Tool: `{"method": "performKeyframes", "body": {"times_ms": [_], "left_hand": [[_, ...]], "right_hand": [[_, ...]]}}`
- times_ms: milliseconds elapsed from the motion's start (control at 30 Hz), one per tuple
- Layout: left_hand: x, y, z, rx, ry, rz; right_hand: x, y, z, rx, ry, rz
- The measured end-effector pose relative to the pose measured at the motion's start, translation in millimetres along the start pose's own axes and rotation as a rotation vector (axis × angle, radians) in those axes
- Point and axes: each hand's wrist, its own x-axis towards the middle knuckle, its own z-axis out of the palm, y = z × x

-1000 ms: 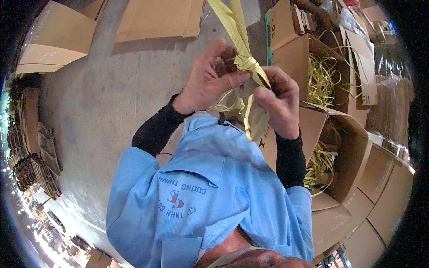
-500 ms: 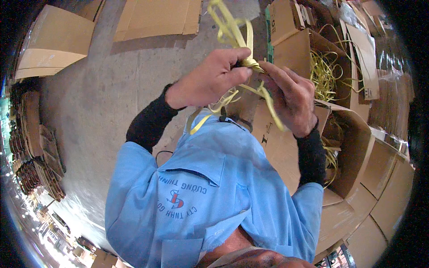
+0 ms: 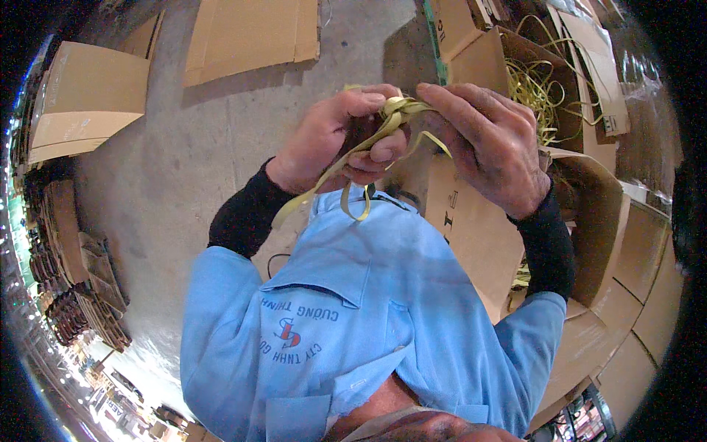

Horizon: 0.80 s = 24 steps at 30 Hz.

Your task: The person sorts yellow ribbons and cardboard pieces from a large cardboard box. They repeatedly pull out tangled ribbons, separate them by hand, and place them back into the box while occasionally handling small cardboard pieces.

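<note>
A knotted yellow plastic strap (image 3: 398, 110) is held in front of my chest, its loose ends hanging below the knot. My left hand (image 3: 318, 136) is closed around it, thumb and fingers gripping beside the knot. On the other side, my right hand (image 3: 490, 140) has its fingertips pinched together at the strap where it leaves the knot. One end trails down across my left palm, and a small loop dangles below the fingers. Part of the strap is hidden behind my left hand.
At the right, an open cardboard box (image 3: 515, 44) holds tangled yellow strapping (image 3: 536, 96). Another open carton (image 3: 600, 228) stands nearer. A flattened cardboard sheet (image 3: 250, 40) lies on the concrete floor (image 3: 184, 140). A cardboard piece (image 3: 92, 88) stands at the far left, with stacked cardboard (image 3: 62, 228) below.
The knot has come slightly down and left, and the loops that stood up above it have dropped from sight. A strap end now hangs across my left palm. My right hand has shifted right.
</note>
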Motion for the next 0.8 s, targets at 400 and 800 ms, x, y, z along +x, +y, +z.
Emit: {"method": "performKeyframes", "body": {"times_ms": [400, 800], "left_hand": [[-0.4, -28.1, -1.9, 0.319, 0.222, 0.266], [-24.9, -24.8, -15.3, 0.785, 0.057, 0.341]], "right_hand": [[-21.1, 6.2, 24.7, 0.126, 0.279, -0.282], [-42.5, -22.6, 41.7, 0.658, 0.241, 0.145]]}}
